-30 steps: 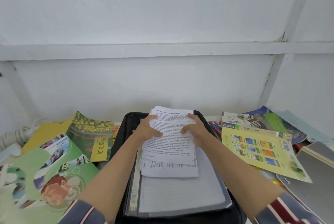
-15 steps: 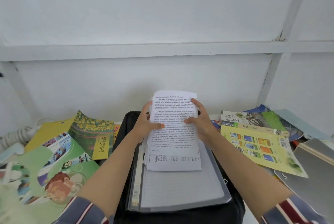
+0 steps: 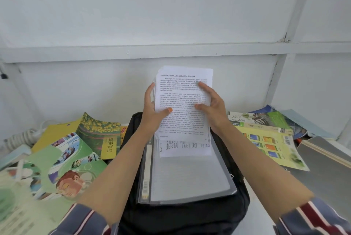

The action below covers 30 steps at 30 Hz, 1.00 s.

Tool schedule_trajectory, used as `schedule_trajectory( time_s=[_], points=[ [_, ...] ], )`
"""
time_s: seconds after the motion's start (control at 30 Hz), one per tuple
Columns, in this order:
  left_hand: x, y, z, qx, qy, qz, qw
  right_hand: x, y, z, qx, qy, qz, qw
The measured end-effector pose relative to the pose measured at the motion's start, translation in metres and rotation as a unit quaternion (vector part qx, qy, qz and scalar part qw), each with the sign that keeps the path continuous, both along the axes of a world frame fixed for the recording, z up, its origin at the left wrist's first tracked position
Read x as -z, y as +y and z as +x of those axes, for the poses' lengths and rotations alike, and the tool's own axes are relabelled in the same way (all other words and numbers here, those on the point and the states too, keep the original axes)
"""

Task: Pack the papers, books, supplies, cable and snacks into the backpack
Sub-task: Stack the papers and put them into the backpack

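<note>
Head view, the only one: the papers [image 3: 183,101] are standing nearly upright above the far end of the black backpack [image 3: 190,217], held between both hands. The left hand [image 3: 152,110] is pinching the left edge, its thumb pressing on the printed face and its fingers running up behind the sheets. The right hand [image 3: 213,110] is holding the right edge, forefinger and thumb spread apart on the front of the page, the other fingers hidden from here. The sheets are sitting uneven: a handwritten one is hanging out below the printed page. So the step in hand looks like squaring the stack, and doing it well likely means loosening the pinch, tapping the bottom edges level on something flat, then sliding the bundle in flat so no corners fold. As for containers, the backpack is lying flat with a clear folder [image 3: 190,181] of lined paper on it; whether that folder is resting in the open mouth or just on top, I cannot tell. Nothing else is showing inside. The books [image 3: 62,160] are spreading out to the left, more books [image 3: 266,139] are fanning out on the right, and a white cable [image 3: 22,137] is coiling at the far left, all outside the bag, so most of the packing is seemingly still waiting.
</note>
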<state>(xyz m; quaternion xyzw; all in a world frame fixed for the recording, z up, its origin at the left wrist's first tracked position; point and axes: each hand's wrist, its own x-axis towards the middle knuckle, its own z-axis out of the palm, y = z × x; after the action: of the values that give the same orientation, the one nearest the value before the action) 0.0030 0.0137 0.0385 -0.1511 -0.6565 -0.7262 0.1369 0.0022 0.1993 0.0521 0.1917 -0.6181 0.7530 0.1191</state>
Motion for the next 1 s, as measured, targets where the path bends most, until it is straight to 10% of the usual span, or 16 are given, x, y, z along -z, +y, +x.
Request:
schedule_trajectory(
  time_s=[0.3,1.0],
  points=[
    [0.025,0.000,0.025,-0.052,0.076,-0.182,0.979,0.022,0.008,0.021,0.017,0.001,0.046,0.999],
    [0.036,0.004,0.039,-0.042,0.045,-0.187,0.980,0.041,0.020,0.025,0.012,-0.027,0.050,0.998]
  ],
)
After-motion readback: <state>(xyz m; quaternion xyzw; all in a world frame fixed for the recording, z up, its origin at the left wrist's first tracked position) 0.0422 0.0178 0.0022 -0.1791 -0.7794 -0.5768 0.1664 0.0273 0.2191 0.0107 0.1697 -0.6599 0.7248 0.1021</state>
